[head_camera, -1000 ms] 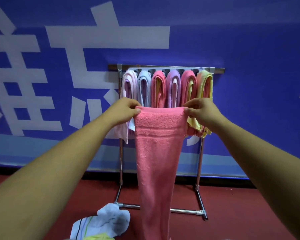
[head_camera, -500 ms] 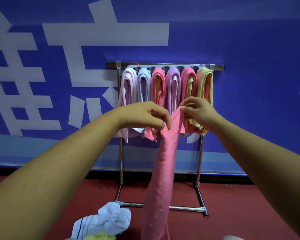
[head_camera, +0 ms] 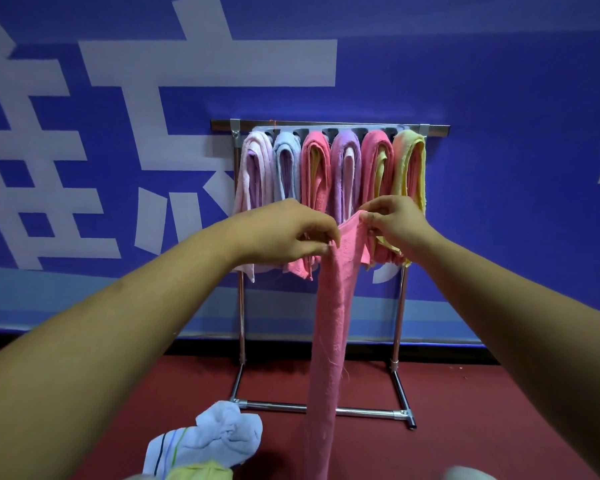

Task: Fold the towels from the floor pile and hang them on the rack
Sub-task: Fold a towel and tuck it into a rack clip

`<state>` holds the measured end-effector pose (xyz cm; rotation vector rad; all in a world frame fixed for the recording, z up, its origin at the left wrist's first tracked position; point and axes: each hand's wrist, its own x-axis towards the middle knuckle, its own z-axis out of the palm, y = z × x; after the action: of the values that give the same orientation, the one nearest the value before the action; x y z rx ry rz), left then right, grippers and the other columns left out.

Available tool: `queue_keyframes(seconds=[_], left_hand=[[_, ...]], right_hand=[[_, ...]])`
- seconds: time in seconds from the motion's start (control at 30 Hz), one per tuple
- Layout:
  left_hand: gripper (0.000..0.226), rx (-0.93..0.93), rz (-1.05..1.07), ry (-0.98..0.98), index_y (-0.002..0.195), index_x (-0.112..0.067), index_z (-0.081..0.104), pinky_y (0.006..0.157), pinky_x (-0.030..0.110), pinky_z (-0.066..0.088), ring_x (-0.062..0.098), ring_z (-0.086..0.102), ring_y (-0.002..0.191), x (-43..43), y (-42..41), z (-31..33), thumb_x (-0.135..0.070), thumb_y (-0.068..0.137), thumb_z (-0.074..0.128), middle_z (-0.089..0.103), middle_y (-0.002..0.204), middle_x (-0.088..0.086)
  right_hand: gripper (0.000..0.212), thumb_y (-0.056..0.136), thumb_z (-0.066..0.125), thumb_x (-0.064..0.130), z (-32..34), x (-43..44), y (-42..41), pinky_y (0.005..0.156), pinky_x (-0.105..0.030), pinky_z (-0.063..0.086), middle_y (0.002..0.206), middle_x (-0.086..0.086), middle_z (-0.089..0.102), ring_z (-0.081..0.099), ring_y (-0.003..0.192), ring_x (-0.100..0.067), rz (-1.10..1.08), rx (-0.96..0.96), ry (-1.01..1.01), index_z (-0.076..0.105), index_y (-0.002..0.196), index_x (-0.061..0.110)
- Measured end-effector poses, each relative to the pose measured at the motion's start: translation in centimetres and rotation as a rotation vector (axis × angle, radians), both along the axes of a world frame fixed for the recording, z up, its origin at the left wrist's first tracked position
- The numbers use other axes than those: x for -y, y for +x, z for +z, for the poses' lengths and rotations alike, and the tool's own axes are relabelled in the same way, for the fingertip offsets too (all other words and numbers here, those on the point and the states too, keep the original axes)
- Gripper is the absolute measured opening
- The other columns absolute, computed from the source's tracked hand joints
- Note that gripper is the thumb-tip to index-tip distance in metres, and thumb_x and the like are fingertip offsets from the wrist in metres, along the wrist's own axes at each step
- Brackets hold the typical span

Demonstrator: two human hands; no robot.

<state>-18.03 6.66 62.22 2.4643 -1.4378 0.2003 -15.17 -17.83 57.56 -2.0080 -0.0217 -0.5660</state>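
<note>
Pink towel point(head_camera: 329, 323) pinched by both hands, hanging.

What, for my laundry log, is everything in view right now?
Wall: one, blue with white lettering, behind.
Floor: one, red.
Rack: one, chrome, against the wall.
Hung towels: six folds, pale pink, blue, pink, purple, pink, yellow, along the rack's top.
Held towel: one, pink, dangling before the rack.
Floor pile: one, white striped and yellow, bottom left.
Left hand: one, pinching the held towel.
Right hand: one, pinching its top corner.
</note>
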Motion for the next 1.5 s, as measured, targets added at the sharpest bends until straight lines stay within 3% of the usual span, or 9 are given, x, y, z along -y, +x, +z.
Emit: queue_keyframes(seconds=[0.1,0.27,0.47,0.6,0.87,0.97,1.17,1.33,1.5], left_hand=[[0.011,-0.016,-0.031,-0.161,0.103,-0.022,0.074,0.074,0.006,0.041,-0.006,0.061,0.083,-0.2,0.6,-0.2,-0.022,0.093,0.068,0.064,0.085,-0.02],[0.008,-0.122,-0.122,-0.301,0.095,-0.018,0.074,0.098,0.013,0.039,0.003,0.056,0.111,0.2,0.2,-0.2,-0.023,0.092,0.069,0.063,0.107,-0.013],[0.011,0.012,0.168,-0.319,0.095,-0.023,0.076,0.069,0.022,0.045,0.005,0.062,0.079,0.4,1.5,-0.6,-0.03,0.092,0.068,0.07,0.083,-0.007],[0.012,0.029,0.269,-0.394,0.093,-0.024,0.076,0.059,0.004,0.036,-0.006,0.057,0.069,0.0,2.5,-0.9,-0.033,0.09,0.07,0.067,0.076,-0.013],[0.011,-0.101,0.273,-0.557,0.086,-0.02,0.076,0.063,0.01,0.048,-0.007,0.062,0.067,-0.5,2.9,-1.2,-0.031,0.087,0.074,0.072,0.074,-0.01],[0.01,-0.115,0.3,-0.552,0.084,-0.024,0.075,0.058,0.007,0.045,-0.009,0.061,0.064,-0.5,3.1,-1.4,-0.033,0.087,0.074,0.071,0.072,-0.012],[0.017,-0.157,0.287,-0.47,0.082,-0.025,0.07,0.064,0.017,0.043,-0.004,0.056,0.065,-0.7,2.8,-1.5,-0.034,0.095,0.064,0.066,0.075,-0.009],[0.024,-0.105,0.351,-0.131,0.074,-0.037,0.067,0.089,0.025,0.036,0.013,0.042,0.106,-2.1,2.7,-1.4,-0.061,0.077,0.069,0.049,0.108,-0.002],[0.027,-0.216,0.313,-0.307,0.078,-0.017,0.07,0.064,0.022,0.043,0.002,0.054,0.062,-2.5,2.7,-1.4,-0.042,0.087,0.071,0.063,0.071,-0.002]], right_hand=[[0.01,0.096,0.065,0.004,0.3,-0.9,-0.6,0.061,-0.014,0.053,0.088,-0.009,0.07,0.066,0.076,-0.014,0.052,0.015,0.046,0.071,0.104,0.001],[0.013,0.097,0.065,0.01,1.0,-2.2,-1.6,0.058,-0.015,0.049,0.081,-0.002,0.07,0.062,0.059,0.002,0.153,0.001,-0.009,0.071,0.104,0.001],[0.013,0.088,0.073,0.005,1.6,-4.0,-2.0,0.056,-0.021,0.047,0.065,-0.001,0.065,0.055,0.055,-0.008,0.334,-0.037,0.157,0.07,0.1,0.0],[0.014,0.088,0.069,-0.005,1.7,-5.1,-2.1,0.059,-0.027,0.056,0.071,-0.013,0.063,0.064,0.058,-0.018,0.461,-0.025,0.318,0.061,0.094,0.005],[0.017,0.086,0.075,0.007,1.6,-5.4,-2.3,0.084,-0.036,0.058,0.086,-0.021,0.068,0.067,0.075,-0.025,0.581,-0.046,0.354,0.07,0.099,-0.004],[0.033,0.076,0.081,0.018,1.4,-5.5,-2.5,0.089,-0.043,0.056,0.089,-0.02,0.07,0.066,0.082,-0.029,0.527,0.009,0.215,0.072,0.099,-0.004],[0.009,0.092,0.07,0.004,1.2,-5.7,-2.5,0.079,-0.038,0.056,0.079,-0.014,0.07,0.065,0.072,-0.024,0.459,0.065,0.12,0.071,0.095,-0.005],[0.007,0.094,0.067,0.002,1.0,-4.6,-2.4,0.077,-0.04,0.054,0.072,-0.014,0.067,0.06,0.071,-0.028,0.4,0.058,0.119,0.069,0.089,-0.003],[0.009,0.092,0.063,-0.001,-0.1,-4.3,-2.5,0.07,-0.065,0.051,0.07,-0.019,0.067,0.058,0.066,-0.031,0.263,0.055,0.022,0.066,0.087,-0.008]])
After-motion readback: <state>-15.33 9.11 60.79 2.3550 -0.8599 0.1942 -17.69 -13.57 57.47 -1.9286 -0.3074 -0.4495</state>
